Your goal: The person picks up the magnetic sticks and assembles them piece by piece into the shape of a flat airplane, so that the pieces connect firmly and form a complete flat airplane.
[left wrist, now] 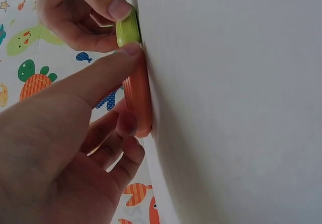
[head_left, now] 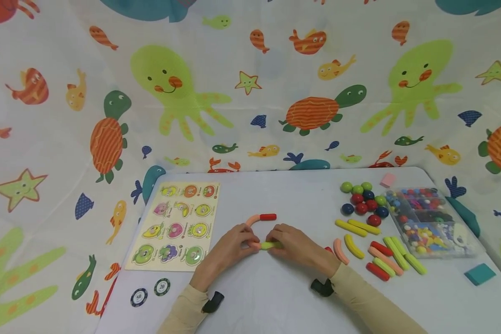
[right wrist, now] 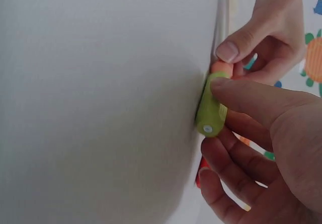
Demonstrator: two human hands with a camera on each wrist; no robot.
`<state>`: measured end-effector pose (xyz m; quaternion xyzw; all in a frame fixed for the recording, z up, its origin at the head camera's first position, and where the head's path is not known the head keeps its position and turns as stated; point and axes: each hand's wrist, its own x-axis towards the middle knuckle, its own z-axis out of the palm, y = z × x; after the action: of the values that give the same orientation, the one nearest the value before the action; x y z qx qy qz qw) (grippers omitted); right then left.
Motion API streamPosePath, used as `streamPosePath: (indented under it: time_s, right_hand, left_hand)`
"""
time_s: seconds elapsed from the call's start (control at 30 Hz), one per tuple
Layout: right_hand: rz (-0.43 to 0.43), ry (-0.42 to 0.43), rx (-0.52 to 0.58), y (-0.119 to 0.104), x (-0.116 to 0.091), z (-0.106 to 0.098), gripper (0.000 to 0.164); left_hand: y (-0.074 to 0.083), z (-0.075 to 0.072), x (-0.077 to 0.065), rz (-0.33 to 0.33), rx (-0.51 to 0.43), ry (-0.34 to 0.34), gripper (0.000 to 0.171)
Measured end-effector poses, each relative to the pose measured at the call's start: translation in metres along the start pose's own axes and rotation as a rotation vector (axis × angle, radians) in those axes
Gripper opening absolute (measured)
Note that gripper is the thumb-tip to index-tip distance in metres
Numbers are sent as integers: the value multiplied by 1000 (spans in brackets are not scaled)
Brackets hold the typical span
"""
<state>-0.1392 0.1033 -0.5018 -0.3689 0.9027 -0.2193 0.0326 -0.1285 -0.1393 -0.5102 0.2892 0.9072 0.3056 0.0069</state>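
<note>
Over the middle of the table, my left hand [head_left: 237, 243] pinches a salmon-orange toy stick [left wrist: 140, 100] between thumb and fingers. My right hand [head_left: 294, 243] pinches a lime-green toy stick [right wrist: 209, 112], whose near end shows a small metal dot. The two sticks meet end to end between the hands. Just beyond the hands lie a curved salmon stick [head_left: 252, 220] and a red stick [head_left: 268, 217], their ends together. In the head view, fingers partly cover the held sticks.
At left lies a fruit puzzle board [head_left: 215, 208], with two round chips [head_left: 139, 297] in front. Loose sticks [head_left: 355, 247] and coloured balls [head_left: 361, 208] lie at right, beside a compartment box of beads [head_left: 436, 253]. A teal block [head_left: 480, 274] and a pink block [head_left: 387, 180] are nearby.
</note>
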Motion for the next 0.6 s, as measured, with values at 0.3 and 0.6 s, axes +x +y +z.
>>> streamPosePath:
  time_s: [0.3,0.6]
  right_hand:
    - [129,21,73,12,-12,-20,31]
    - [263,99,171,43,-23,-45,32]
  left_hand:
    - [1,-1,-1,10,-15,17,20]
    - [-2,-7,1,-61,-182,11,27]
